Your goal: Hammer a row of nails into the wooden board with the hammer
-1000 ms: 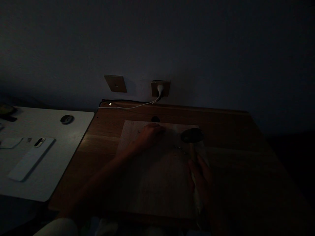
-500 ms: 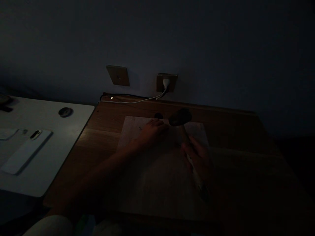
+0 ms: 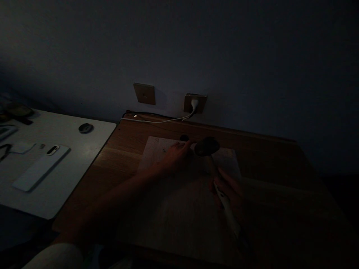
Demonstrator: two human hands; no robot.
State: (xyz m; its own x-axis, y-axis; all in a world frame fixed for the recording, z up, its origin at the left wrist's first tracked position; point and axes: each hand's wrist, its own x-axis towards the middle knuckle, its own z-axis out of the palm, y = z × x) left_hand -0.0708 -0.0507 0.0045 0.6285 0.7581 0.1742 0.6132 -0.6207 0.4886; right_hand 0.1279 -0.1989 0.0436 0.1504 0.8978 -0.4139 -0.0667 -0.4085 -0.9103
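Observation:
In dim light a mallet (image 3: 206,146) with a thick dark head and a pale wooden handle is tilted over the board, its head toward the wall. My right hand (image 3: 228,188) is wrapped round the handle partway along. My left hand (image 3: 177,154) is at the far part of a pale flat board (image 3: 168,224), left of the mallet head. Its fingers are drawn together, the index finger pointing toward the mallet head; what they pinch is too dark to make out. A small dark mark (image 3: 164,150) shows on the board left of that hand.
The board lies on a wooden table (image 3: 280,168) against a wall. A socket (image 3: 195,103) with a white plug and cable (image 3: 159,121) is behind. At left, a white table (image 3: 64,179) bears a phone (image 3: 42,168), a round dark object (image 3: 85,128) and other items.
The view has shifted, so the surroundings appear lower and further right. My left index finger now reaches further toward the mallet head. My right hand keeps its grip on the mallet.

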